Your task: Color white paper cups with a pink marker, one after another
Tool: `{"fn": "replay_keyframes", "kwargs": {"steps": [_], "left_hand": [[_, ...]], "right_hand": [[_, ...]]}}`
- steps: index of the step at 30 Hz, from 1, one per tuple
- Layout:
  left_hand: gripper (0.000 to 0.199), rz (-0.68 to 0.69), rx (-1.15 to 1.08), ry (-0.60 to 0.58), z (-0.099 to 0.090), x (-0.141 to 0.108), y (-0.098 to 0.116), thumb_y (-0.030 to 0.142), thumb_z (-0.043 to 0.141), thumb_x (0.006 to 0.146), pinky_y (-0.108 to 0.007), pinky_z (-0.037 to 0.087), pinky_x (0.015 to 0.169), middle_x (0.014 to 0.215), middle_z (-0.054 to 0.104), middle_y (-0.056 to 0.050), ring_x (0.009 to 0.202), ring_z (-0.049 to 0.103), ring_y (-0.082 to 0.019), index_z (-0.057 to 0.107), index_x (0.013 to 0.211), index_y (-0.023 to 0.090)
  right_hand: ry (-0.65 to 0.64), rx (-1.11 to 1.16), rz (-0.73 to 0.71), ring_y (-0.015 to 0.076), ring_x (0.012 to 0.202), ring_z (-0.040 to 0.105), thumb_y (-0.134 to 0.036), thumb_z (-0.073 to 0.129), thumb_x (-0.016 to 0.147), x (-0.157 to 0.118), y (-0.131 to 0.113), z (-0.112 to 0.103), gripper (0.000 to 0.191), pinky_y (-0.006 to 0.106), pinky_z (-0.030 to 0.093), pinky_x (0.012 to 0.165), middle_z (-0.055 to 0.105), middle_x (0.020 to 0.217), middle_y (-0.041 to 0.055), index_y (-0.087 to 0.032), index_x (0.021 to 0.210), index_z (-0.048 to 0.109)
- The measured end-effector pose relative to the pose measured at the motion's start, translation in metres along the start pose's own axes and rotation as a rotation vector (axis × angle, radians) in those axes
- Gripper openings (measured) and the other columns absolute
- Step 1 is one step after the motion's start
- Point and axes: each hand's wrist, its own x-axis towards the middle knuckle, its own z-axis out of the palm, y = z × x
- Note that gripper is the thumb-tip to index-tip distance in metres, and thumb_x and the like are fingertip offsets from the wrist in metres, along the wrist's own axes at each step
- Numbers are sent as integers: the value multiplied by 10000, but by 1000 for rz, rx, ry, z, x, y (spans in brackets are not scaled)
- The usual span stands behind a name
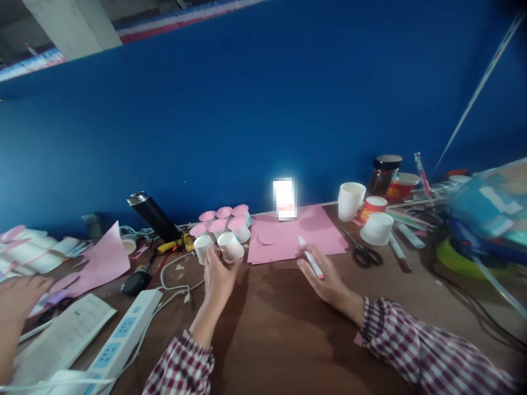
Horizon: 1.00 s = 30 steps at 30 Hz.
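Note:
My left hand (pixel 220 280) closes around a white paper cup (pixel 230 247), its thumb low on the right side. Another white paper cup (pixel 201 248) touches or nearly touches its fingers on the left. Behind them stand several cups topped with pink paper discs (pixel 218 225). In my right hand (pixel 325 282) is a white marker (pixel 313 263), gripped with its pale tip pointing up and away and its pink-red end toward the palm. That hand is at the front edge of a stack of pink paper sheets (pixel 300 236), on which a pink paper disc (pixel 268 237) lies.
Scissors (pixel 364 255), a white cup (pixel 351 200), an overturned white cup (pixel 376 227) and a red cup (pixel 374 207) stand right. A black bottle (pixel 154 215) leans left, beyond a power strip (pixel 119 340). Another person's hand (pixel 22 312) is far left. A blue partition (pixel 263 120) rises behind.

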Motion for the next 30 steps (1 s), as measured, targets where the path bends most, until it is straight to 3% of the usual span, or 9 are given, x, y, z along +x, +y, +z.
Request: {"fn": "replay_keyframes", "kwargs": {"steps": [4, 8, 10, 13, 17, 25, 30], "left_hand": [[651, 78, -44, 198, -12, -1, -8, 473, 618, 818, -460, 500, 945, 1126, 609, -146, 1059, 605, -305, 435, 1347, 140], [678, -41, 19, 361, -18, 18, -20, 415, 591, 842, -561, 371, 1095, 1371, 499, -235, 1324, 433, -370, 375, 1401, 98], [740, -148, 43, 299, -19, 29, -25, 373, 602, 830, -580, 313, 1138, 1453, 424, -284, 1399, 362, -400, 328, 1433, 42], [807, -237, 45, 147, -17, 40, -33, 331, 615, 818, -552, 338, 1136, 1497, 381, -313, 1415, 370, -418, 269, 1469, 4], [764, -236, 51, 50, -13, 44, -39, 281, 614, 811, -507, 441, 1056, 1376, 529, -289, 1292, 530, -398, 316, 1455, -2], [871, -218, 86, 25, -9, 50, -38, 367, 676, 788, -503, 436, 1058, 1401, 523, -259, 1320, 502, -397, 270, 1487, 44], [765, -214, 45, 34, -4, 56, -40, 329, 689, 783, -510, 464, 1009, 1343, 566, -232, 1249, 563, -391, 364, 1439, 108]], "right_hand": [[-16, 10, -7, 183, 798, 688, -295, 539, 940, 0, 2, 0, 178, 295, 578, 724, 695, 925, 63, -212, 1096, 560], [-21, 19, 5, 188, 803, 688, -301, 536, 942, -1, 2, 1, 186, 299, 571, 721, 693, 929, 69, -205, 1100, 555], [-21, 17, 10, 187, 796, 685, -297, 538, 940, -1, 2, 1, 176, 299, 568, 724, 694, 924, 68, -205, 1089, 554], [-13, 13, 12, 183, 774, 681, -301, 541, 937, -1, 2, 0, 172, 295, 566, 715, 691, 914, 63, -206, 1079, 556], [-20, 28, 28, 175, 741, 677, -312, 540, 937, -1, 1, 0, 180, 282, 567, 687, 690, 905, 61, -202, 1079, 557], [-18, 33, 28, 166, 745, 674, -301, 532, 932, 1, 0, 1, 169, 276, 568, 696, 682, 903, 55, -204, 1070, 551], [-30, 15, 33, 164, 747, 672, -292, 534, 935, 0, 2, 1, 174, 277, 566, 706, 681, 907, 52, -204, 1085, 548]]}}
